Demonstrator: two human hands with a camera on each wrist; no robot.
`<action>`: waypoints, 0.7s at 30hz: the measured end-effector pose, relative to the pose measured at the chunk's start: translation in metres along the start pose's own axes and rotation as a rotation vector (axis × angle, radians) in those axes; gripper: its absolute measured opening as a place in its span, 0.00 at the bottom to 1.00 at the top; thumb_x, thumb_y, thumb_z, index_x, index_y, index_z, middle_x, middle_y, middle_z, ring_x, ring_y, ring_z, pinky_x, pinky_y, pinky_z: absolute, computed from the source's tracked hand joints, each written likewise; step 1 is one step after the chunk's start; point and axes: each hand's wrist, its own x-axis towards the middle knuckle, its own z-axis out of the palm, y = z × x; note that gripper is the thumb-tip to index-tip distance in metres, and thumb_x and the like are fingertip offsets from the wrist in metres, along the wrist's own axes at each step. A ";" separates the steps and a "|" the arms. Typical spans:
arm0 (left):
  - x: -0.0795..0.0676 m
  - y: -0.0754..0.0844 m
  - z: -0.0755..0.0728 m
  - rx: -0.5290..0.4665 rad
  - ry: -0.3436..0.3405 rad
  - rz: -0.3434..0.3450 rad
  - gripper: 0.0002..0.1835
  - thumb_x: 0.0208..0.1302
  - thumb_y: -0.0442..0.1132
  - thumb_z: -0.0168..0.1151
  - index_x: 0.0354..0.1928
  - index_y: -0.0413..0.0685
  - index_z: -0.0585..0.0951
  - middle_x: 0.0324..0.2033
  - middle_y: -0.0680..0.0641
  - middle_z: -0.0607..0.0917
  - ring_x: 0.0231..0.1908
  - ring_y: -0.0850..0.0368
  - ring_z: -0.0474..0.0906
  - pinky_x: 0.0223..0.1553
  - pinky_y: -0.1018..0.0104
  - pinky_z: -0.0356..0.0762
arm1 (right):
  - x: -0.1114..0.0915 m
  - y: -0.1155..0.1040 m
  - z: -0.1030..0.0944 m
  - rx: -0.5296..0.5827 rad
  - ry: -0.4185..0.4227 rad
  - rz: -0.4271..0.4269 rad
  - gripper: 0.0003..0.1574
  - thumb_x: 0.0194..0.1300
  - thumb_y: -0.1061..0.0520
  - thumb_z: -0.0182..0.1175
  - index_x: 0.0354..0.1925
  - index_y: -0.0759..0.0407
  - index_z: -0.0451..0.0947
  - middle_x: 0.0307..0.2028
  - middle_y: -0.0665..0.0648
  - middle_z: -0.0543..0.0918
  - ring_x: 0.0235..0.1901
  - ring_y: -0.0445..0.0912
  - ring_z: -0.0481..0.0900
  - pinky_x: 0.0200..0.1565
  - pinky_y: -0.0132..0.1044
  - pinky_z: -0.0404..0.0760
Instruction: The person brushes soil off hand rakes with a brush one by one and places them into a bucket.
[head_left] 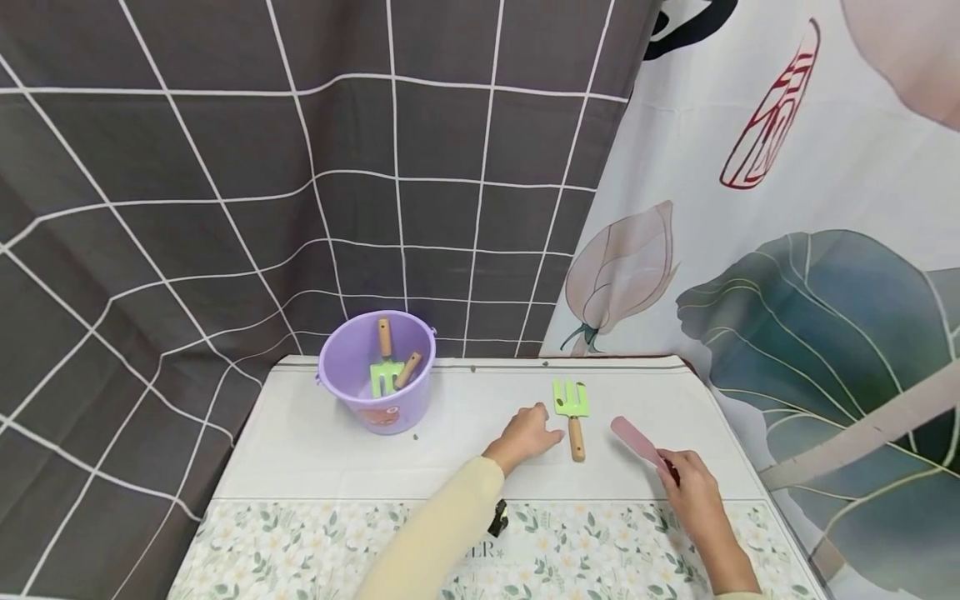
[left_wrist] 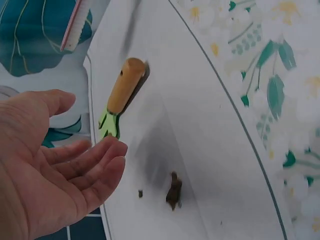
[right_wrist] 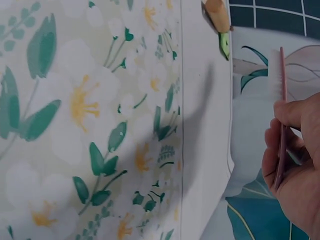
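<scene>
My right hand (head_left: 692,490) holds a pink brush (head_left: 634,438) above the right side of the table. White bristles line one side of the brush (right_wrist: 283,75) in the right wrist view, and the fingers curl round its handle. My left hand (head_left: 527,435) reaches over the table's middle with nothing in it. In the left wrist view its fingers (left_wrist: 107,170) are loosely bent. Just right of that hand lies a small green garden fork (head_left: 574,417) with a wooden handle, its tines toward the back edge. The two hands are apart, with the fork between them.
A purple bucket (head_left: 345,392) stands at the table's back left. Inside are a green fork (head_left: 386,371) and another wooden handle (head_left: 408,368). Small dark brown crumbs (left_wrist: 173,191) lie on the white tabletop (head_left: 480,475). Curtains (head_left: 420,208) hang behind the table.
</scene>
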 end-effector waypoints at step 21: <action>0.019 0.017 0.057 -0.180 0.022 -0.169 0.16 0.66 0.46 0.69 0.27 0.47 0.75 0.16 0.51 0.75 0.16 0.59 0.69 0.16 0.70 0.66 | -0.021 -0.003 0.013 -0.008 -0.058 0.132 0.19 0.70 0.68 0.63 0.58 0.68 0.79 0.48 0.66 0.79 0.48 0.58 0.77 0.49 0.57 0.84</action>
